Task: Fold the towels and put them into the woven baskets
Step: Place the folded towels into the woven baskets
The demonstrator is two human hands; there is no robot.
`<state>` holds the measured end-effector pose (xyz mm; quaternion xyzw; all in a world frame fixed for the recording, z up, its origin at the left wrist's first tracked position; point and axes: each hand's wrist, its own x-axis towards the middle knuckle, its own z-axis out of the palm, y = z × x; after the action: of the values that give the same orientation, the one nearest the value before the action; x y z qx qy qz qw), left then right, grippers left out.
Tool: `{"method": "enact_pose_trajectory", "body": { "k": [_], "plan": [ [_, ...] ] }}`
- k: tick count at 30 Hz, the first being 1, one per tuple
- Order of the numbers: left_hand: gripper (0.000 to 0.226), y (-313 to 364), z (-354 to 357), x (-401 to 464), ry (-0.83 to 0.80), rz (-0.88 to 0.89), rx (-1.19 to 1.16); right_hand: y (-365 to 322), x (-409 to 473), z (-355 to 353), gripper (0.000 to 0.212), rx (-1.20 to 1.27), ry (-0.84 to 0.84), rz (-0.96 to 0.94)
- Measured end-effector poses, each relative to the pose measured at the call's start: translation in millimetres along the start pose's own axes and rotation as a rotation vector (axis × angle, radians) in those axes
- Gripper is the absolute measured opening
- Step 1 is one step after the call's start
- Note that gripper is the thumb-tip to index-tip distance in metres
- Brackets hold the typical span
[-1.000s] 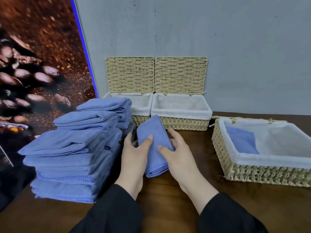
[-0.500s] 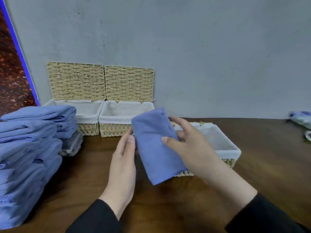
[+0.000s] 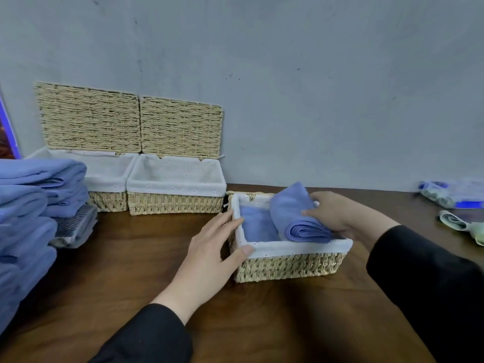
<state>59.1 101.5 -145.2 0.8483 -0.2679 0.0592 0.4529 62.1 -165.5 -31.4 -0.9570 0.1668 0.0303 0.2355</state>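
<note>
Two hands, left hand (image 3: 209, 247) on basket (image 3: 288, 267), right hand (image 3: 332, 213) apparently holding towel (image 3: 296, 213)

text: none legible | baskets, liners, towels: plain, unmarked | packets (image 3: 453, 193) at far right of tabletop (image 3: 288, 323): blue printing, too blurred to read | panel (image 3: 7, 127) at left edge: picture only, no lettering visible

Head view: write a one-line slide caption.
Right hand lowers a folded blue towel into the near woven basket; left hand steadies it.
</note>
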Motion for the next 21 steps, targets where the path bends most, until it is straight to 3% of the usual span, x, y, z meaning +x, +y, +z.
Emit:
{"method": "enact_pose_trajectory", "body": {
  "k": [8, 11, 12, 14, 16, 18, 21],
  "plan": [
    [0.072, 1.6, -1.6, 0.1, -0.009, -0.013, 0.004, -3.2, 9.1, 10.5, 0.034, -0.441, 0.016, -0.041],
    [0.070, 0.1, -1.6, 0.5, -0.004, -0.011, -0.006, -4.3, 5.3, 0.9, 0.042, -0.438, 0.277, -0.306],
    [0.070, -0.5, -2.1, 0.9, -0.002, -0.009, 0.000, -7.4, 2.3, -4.2, 0.044, -0.375, 0.262, -0.431],
    [0.070, -2.3, -2.9, 2.4, 0.002, -0.001, 0.012, -14.4, -6.8, -11.3, 0.048, -0.366, 0.023, -0.538],
    [0.070, -4.2, -4.4, 3.8, 0.007, 0.006, 0.029, -12.0, -3.9, -10.9, 0.060, -0.556, -0.180, -0.447],
    [0.071, -5.9, -5.2, 4.9, 0.010, 0.016, 0.048, -5.1, 2.1, -8.7, 0.069, -0.737, -0.277, -0.317],
    [0.067, -7.0, -4.9, 6.5, 0.013, 0.022, 0.052, 0.7, 6.3, -4.2, 0.068, -0.802, -0.354, -0.258]
  ]
}}
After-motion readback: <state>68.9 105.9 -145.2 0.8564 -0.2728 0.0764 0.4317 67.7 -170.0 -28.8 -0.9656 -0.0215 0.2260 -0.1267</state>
